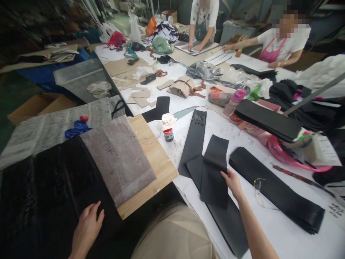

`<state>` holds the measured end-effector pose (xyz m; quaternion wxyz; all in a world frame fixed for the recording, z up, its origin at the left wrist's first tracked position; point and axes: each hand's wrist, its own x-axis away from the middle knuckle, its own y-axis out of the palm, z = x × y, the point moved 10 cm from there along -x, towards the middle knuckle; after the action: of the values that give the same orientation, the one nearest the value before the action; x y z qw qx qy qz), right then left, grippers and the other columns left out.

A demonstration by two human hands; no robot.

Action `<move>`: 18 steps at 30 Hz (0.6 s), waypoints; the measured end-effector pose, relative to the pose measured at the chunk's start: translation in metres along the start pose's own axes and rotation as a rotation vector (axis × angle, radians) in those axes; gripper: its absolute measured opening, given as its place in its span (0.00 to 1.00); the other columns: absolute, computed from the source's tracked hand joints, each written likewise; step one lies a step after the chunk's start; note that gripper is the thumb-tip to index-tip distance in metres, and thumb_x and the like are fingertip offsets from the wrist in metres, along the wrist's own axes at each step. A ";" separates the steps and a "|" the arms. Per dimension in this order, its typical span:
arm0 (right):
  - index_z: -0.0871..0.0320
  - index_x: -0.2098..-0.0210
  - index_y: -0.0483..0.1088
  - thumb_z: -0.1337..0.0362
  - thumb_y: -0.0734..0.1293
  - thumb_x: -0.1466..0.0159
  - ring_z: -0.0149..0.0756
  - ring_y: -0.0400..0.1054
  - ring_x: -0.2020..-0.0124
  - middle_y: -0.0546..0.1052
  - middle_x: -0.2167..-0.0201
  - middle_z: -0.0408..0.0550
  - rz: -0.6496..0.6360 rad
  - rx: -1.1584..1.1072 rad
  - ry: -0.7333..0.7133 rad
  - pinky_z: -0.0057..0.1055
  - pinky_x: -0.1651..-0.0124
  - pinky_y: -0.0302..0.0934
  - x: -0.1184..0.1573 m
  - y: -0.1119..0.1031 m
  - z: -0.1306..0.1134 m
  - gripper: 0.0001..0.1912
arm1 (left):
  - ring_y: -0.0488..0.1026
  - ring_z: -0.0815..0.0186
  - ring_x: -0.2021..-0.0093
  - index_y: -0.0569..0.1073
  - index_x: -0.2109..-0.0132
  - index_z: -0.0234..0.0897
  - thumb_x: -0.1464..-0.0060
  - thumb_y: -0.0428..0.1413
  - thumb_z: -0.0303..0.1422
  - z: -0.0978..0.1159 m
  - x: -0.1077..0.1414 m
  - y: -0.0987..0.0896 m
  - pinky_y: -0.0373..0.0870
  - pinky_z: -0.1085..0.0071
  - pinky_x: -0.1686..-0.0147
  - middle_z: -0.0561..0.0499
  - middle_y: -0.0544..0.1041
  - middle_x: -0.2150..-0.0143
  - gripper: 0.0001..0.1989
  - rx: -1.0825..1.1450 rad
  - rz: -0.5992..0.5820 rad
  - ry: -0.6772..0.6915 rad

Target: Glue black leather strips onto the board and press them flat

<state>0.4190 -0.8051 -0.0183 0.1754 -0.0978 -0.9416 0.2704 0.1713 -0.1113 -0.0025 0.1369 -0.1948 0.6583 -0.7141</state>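
My left hand (87, 225) rests with its fingers stretched out on the wide, glossy black strips (51, 180) lying side by side at the left. My right hand (233, 181) pinches the right edge of a short black strip (215, 169) between thumb and fingers. This piece overlaps a longer black strip (229, 230) on the white table. Just behind it lies another black strip (195, 129) with a wet-looking far end. A stack of long black strips (277, 190) lies to the right of my right hand, with eyeglasses (258, 185) on it.
A wooden board (151, 147) carries a stained grey-brown sheet (115, 158) between my hands. A small jar (168, 133) with a whitish top stands on the white table (167, 158). Farther right is a pink basin (273, 145). Two people (203, 21) (285, 43) work across the table.
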 end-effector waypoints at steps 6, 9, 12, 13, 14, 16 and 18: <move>0.58 0.68 0.75 0.58 0.65 0.43 0.46 0.76 0.66 0.81 0.70 0.52 -0.054 0.140 0.044 0.35 0.66 0.67 -0.035 -0.014 0.017 0.10 | 0.73 0.47 0.46 0.72 0.42 0.22 0.36 0.34 0.46 0.003 -0.001 -0.002 0.71 0.54 0.43 0.31 0.72 0.46 0.35 -0.036 0.019 0.054; 0.57 0.71 0.72 0.60 0.67 0.45 0.43 0.74 0.71 0.78 0.76 0.49 -0.058 0.254 0.049 0.33 0.69 0.64 -0.051 -0.019 0.017 0.07 | 0.73 0.47 0.45 0.73 0.42 0.22 0.35 0.35 0.46 0.005 0.001 -0.004 0.71 0.53 0.43 0.31 0.72 0.46 0.35 -0.023 0.046 0.061; 0.58 0.69 0.73 0.62 0.68 0.44 0.42 0.73 0.71 0.78 0.76 0.48 -0.068 0.377 0.044 0.33 0.67 0.63 -0.067 -0.031 0.009 0.06 | 0.73 0.46 0.45 0.73 0.42 0.23 0.35 0.35 0.46 0.008 0.002 -0.007 0.72 0.52 0.43 0.31 0.71 0.45 0.35 -0.010 0.054 0.059; 0.58 0.67 0.73 0.63 0.69 0.44 0.43 0.74 0.70 0.78 0.74 0.49 -0.065 0.420 0.042 0.34 0.66 0.63 -0.072 -0.036 0.006 0.06 | 0.73 0.46 0.45 0.73 0.42 0.23 0.35 0.35 0.46 0.009 0.002 -0.008 0.72 0.52 0.43 0.31 0.71 0.45 0.35 -0.008 0.053 0.055; 0.58 0.66 0.74 0.63 0.70 0.44 0.44 0.74 0.69 0.79 0.73 0.50 -0.059 0.464 0.041 0.34 0.65 0.63 -0.077 -0.042 0.002 0.07 | 0.72 0.46 0.45 0.72 0.42 0.22 0.35 0.35 0.46 0.009 0.003 -0.008 0.72 0.52 0.43 0.31 0.71 0.45 0.35 -0.007 0.050 0.051; 0.59 0.63 0.75 0.64 0.71 0.44 0.47 0.75 0.65 0.79 0.68 0.53 -0.035 0.551 0.043 0.36 0.63 0.63 -0.083 -0.052 -0.005 0.10 | 0.72 0.45 0.45 0.72 0.41 0.22 0.35 0.35 0.45 0.010 0.003 -0.010 0.71 0.51 0.43 0.31 0.71 0.45 0.34 -0.006 0.044 0.042; 0.60 0.58 0.75 0.63 0.72 0.43 0.50 0.75 0.62 0.79 0.65 0.57 0.003 0.630 0.047 0.39 0.61 0.64 -0.083 -0.059 -0.011 0.14 | 0.71 0.45 0.45 0.72 0.41 0.22 0.35 0.36 0.44 0.010 0.003 -0.010 0.71 0.51 0.43 0.31 0.71 0.45 0.33 -0.009 0.036 0.037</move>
<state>0.4944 -0.8726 -0.0002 0.2185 -0.0463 -0.8069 0.5468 0.1735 -0.1209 0.0086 0.1367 -0.1702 0.6673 -0.7121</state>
